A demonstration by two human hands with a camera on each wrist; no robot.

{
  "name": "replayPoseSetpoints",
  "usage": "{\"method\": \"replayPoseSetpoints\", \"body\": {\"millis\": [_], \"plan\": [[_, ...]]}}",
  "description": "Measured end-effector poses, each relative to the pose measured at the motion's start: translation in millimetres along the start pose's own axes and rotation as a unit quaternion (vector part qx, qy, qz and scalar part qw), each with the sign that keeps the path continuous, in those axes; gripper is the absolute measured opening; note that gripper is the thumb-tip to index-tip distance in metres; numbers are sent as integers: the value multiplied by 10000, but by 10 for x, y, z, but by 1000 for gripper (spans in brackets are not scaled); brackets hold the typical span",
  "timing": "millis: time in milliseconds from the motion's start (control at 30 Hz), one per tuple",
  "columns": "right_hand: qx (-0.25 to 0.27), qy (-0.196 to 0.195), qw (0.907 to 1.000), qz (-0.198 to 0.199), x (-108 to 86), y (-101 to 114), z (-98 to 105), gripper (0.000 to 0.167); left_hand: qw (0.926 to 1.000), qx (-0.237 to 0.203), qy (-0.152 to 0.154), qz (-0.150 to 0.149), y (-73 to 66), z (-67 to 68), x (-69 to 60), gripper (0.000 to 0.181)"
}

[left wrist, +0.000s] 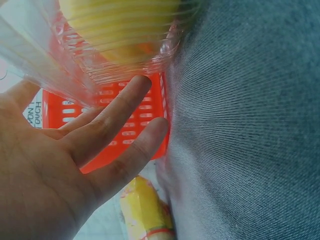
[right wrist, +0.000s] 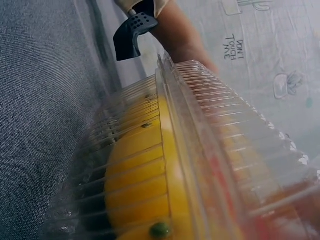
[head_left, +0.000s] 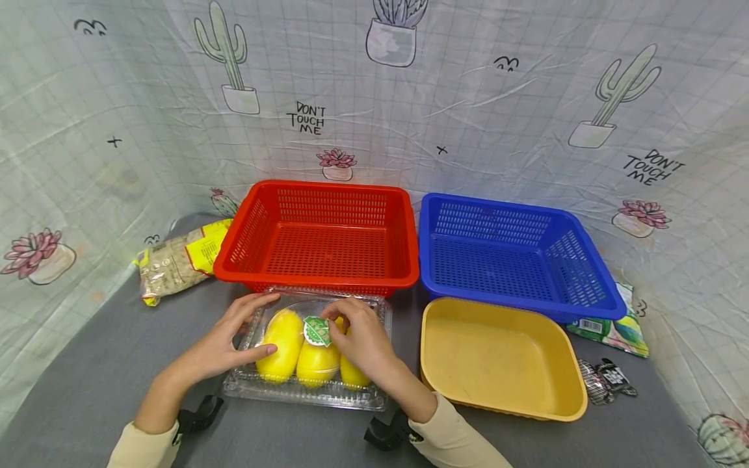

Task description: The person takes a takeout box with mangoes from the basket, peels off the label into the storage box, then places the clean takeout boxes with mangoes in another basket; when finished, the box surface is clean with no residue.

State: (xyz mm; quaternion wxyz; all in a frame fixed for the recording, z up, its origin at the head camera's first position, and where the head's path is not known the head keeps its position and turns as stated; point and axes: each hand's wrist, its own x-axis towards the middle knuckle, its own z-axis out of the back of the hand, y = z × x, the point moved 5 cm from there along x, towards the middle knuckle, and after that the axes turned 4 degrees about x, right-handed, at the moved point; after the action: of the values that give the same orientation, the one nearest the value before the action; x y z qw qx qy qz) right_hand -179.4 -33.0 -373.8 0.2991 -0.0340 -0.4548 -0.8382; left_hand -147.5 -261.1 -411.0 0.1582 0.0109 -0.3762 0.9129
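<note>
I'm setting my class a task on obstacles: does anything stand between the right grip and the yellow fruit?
Yes: the clear lid of the plastic container lies over the yellow fruit, beneath the right grip. Whether it is fastened, I cannot tell.

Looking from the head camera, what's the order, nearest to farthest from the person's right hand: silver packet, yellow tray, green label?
From the right hand:
1. Green label: at its fingertips, on the clear container.
2. Yellow tray: just to its right.
3. Silver packet: farther right, beyond the tray.
</note>
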Motion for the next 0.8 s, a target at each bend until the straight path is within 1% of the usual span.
{"method": "replayPoseSetpoints", "body": {"millis": [267,667,800], "plan": [[561,-295,9979,153,-18,-16,26,9,10000,9,-26,-41,1,1,3,81],[1413,-415,9891,48,-46,-36,85,11,10000,-20,13,-30,-3,6,5,81],[1613,-438,9859,121,-63,-33,115,11,10000,3,48,-12,-8,4,1,81]]}}
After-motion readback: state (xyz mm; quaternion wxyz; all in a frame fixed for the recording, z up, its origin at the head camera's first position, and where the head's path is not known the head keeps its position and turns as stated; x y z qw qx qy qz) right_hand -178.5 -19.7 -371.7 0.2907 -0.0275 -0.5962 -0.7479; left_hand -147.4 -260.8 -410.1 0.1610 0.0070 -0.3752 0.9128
